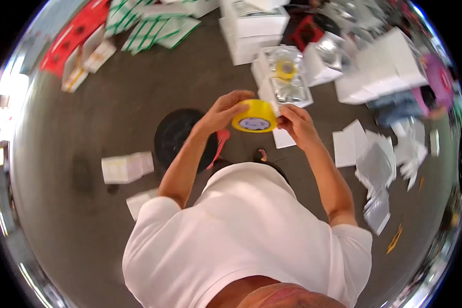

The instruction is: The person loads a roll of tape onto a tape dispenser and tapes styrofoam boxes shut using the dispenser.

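A thick roll of yellow packing tape (254, 116) is held up in front of my chest, its printed core label facing me. My left hand (225, 112) grips the roll from its left side, thumb and fingers around the upper rim. At the opposite side, my right hand (297, 126) is closed in a pinch right at the roll's edge, where the tape's end appears to be. Beyond my hands stands an open white box (307, 97) with silver foil-like packs, and a second yellow tape roll (285, 69) lies on them.
A black round stool (182, 136) is at my left. White boxes (241, 43) are stacked ahead, with more white boxes (380, 69) at right beside another person (413, 97). Foil and white sheets (376, 167) lie on the floor at right; green-striped cartons (156, 33) are far left.
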`<state>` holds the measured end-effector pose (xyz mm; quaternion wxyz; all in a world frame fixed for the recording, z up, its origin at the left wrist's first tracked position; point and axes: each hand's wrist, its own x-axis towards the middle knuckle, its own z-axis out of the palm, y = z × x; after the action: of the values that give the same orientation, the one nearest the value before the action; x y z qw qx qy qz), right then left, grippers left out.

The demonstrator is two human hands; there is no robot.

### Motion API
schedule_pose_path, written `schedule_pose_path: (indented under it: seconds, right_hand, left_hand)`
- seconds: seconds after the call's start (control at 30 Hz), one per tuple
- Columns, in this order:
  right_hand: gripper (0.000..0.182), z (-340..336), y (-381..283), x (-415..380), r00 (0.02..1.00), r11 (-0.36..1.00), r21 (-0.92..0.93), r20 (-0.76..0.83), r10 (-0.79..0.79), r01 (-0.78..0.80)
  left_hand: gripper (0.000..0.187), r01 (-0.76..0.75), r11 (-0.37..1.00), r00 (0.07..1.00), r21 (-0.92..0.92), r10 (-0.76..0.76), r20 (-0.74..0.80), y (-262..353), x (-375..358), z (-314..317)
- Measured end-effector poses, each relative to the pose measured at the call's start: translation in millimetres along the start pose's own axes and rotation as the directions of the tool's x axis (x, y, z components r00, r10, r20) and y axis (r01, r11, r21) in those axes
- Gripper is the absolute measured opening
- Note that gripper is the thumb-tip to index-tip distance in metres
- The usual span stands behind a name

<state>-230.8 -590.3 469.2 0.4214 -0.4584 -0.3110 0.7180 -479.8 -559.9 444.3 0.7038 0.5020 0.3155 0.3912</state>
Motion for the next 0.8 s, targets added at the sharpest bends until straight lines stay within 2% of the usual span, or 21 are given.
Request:
schedule_pose_path:
  seconds: [0.03, 0.07, 0.1, 0.13, 0.17, 0.2, 0.27, 0.3, 0.37, 0.4, 0.47, 0.53, 0.57, 0.6, 0.63, 0.7, 0.73, 0.77, 0.8]
  right_hand:
    - [0.017, 0, 10, 8, 1.0, 0.997, -0.076, 0.012, 0.02, -0.02]
    - [0.017, 1, 21, 16, 0.999, 0.988, -0.152, 0.024, 0.031, -0.027]
    - [0.017, 12, 30, 18, 0.995, 0.984, -0.171, 0.076, 0.07, -0.056]
    - [0.018, 23, 40, 18, 0.998, 0.963, -0.267, 0.057, 0.034, -0.017]
    - [0.018, 33, 50, 19, 0.999, 0.933, -0.36, 0.042, -0.01, 0.025]
    - [0.018, 43, 60, 22, 0.997, 0.928, -0.372, 0.077, 0.019, 0.011]
    - [0.019, 62, 81, 24, 0.99, 0.906, -0.417, 0.141, -0.013, 0.071]
    - [0.019, 72, 89, 26, 0.983, 0.883, -0.463, 0.183, 0.003, 0.084]
    - [0.019, 89, 98, 32, 0.969, 0.867, -0.492, 0.243, 0.049, 0.08]
    - [0.019, 100, 102, 34, 0.953, 0.856, -0.511, 0.294, 0.081, 0.085]
    - [0.02, 117, 107, 50, 0.933, 0.867, -0.497, 0.327, 0.15, 0.034]
    - [0.029, 127, 134, 87, 0.97, 0.907, -0.42, 0.202, 0.133, -0.037]
    - [0.029, 125, 162, 110, 0.97, 0.906, -0.42, 0.2, 0.142, -0.046]
    - [0.036, 114, 203, 138, 0.975, 0.795, -0.606, 0.168, 0.148, -0.016]
    - [0.043, 104, 243, 163, 0.98, 0.646, -0.763, 0.137, 0.147, 0.01]
    - [0.061, 98, 317, 199, 0.979, 0.343, -0.937, 0.127, 0.158, 0.067]
    - [0.065, 109, 331, 203, 0.973, 0.312, -0.95, 0.06, 0.223, -0.013]
    - [0.065, 108, 367, 217, 0.984, 0.288, -0.958, 0.059, 0.169, 0.008]
    - [0.066, 116, 382, 221, 0.977, 0.267, -0.964, 0.073, 0.198, 0.018]
  left_hand:
    - [0.047, -0.068, 0.963, 0.99, 0.261, 0.098, -0.105, -8, -6, -5]
    - [0.048, -0.084, 0.853, 0.963, 0.515, 0.202, -0.177, -16, -13, -10]
    - [0.048, -0.126, 0.698, 0.942, 0.705, 0.307, -0.137, -5, -29, 0]
    - [0.049, -0.148, 0.499, 0.921, 0.854, 0.384, -0.065, 4, -45, 13]
    - [0.05, -0.14, 0.413, 0.904, 0.9, 0.423, -0.053, -6, -58, 20]
    - [0.05, -0.098, 0.393, 0.903, 0.914, 0.422, -0.084, -16, -68, 22]
    - [0.053, 0.002, 0.526, 0.893, 0.85, 0.382, -0.239, -33, -86, 19]
    - [0.053, 0.021, 0.535, 0.886, 0.845, 0.382, -0.264, -35, -97, 14]
    - [0.055, 0.187, 0.598, 0.89, 0.78, 0.233, -0.392, -34, -115, 1]
    - [0.055, 0.192, 0.608, 0.885, 0.77, 0.232, -0.404, -38, -125, -4]
    - [0.055, 0.434, 0.702, 0.748, 0.565, 0.068, -0.66, -46, -149, -14]
    - [0.051, 0.534, 0.782, 0.594, 0.32, -0.077, -0.801, -51, -180, -28]
    - [0.049, 0.547, 0.801, 0.517, 0.244, -0.095, -0.85, -60, -199, -35]
    - [0.048, 0.459, 0.877, 0.447, 0.142, -0.09, -0.89, -80, -219, -43]
    - [0.048, 0.446, 0.894, 0.378, 0.044, -0.144, -0.915, -82, -236, -48]
    - [0.047, 0.432, 0.9, 0.231, -0.055, -0.17, -0.958, -105, -270, -63]
    - [0.047, 0.406, 0.909, 0.185, -0.093, -0.181, -0.966, -105, -281, -67]
    - [0.045, 0.393, 0.909, 0.145, -0.14, -0.211, -0.967, -102, -288, -71]
    - [0.044, 0.399, 0.906, 0.132, -0.144, -0.212, -0.968, -108, -300, -76]
